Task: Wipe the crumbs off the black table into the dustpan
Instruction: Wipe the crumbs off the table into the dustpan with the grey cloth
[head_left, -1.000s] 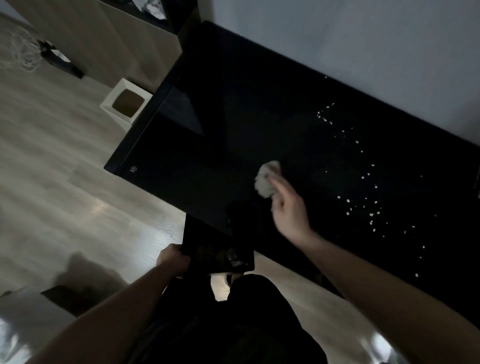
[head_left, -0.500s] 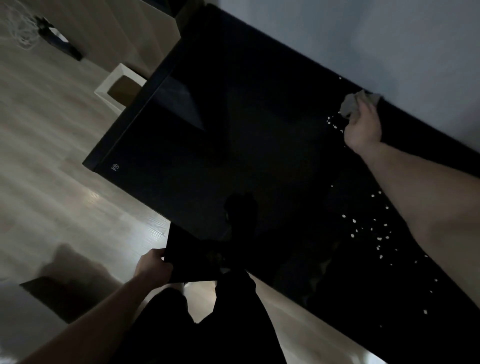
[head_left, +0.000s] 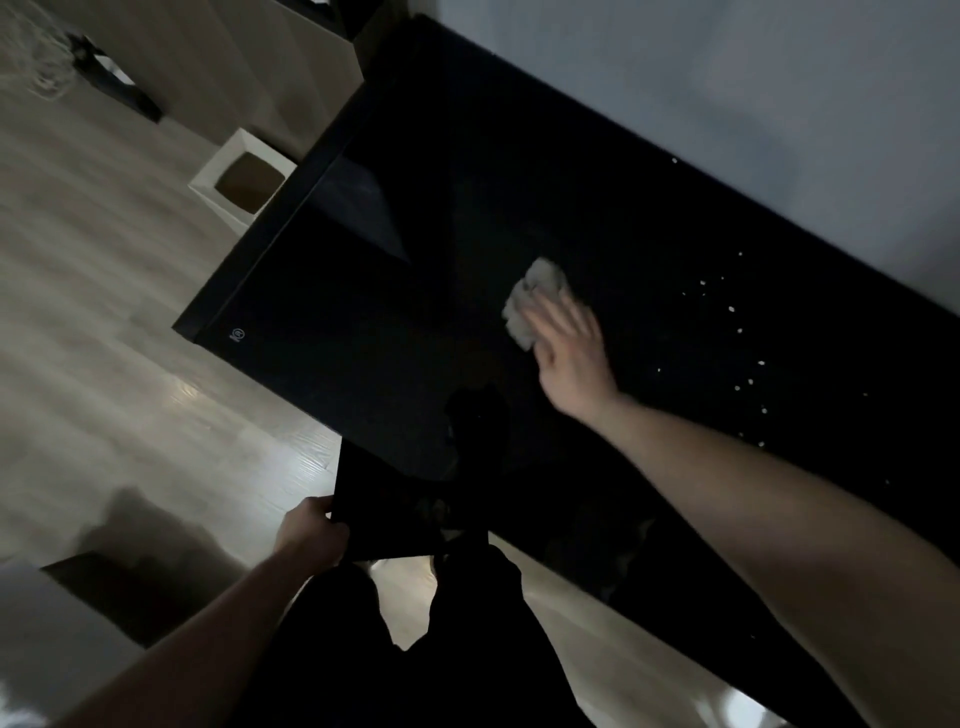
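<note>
A white square bin (head_left: 241, 183) stands on the pale wood floor (head_left: 93, 322); a grey wall (head_left: 727, 78) behind.

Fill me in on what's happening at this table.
A person is wiping crumbs off a black table. The right hand presses a crumpled white cloth on the tabletop, left of most of the scattered white crumbs. The left hand holds a dark dustpan at the table's near edge. Many crumbs lie on the table, so the job isn't finished.
</note>
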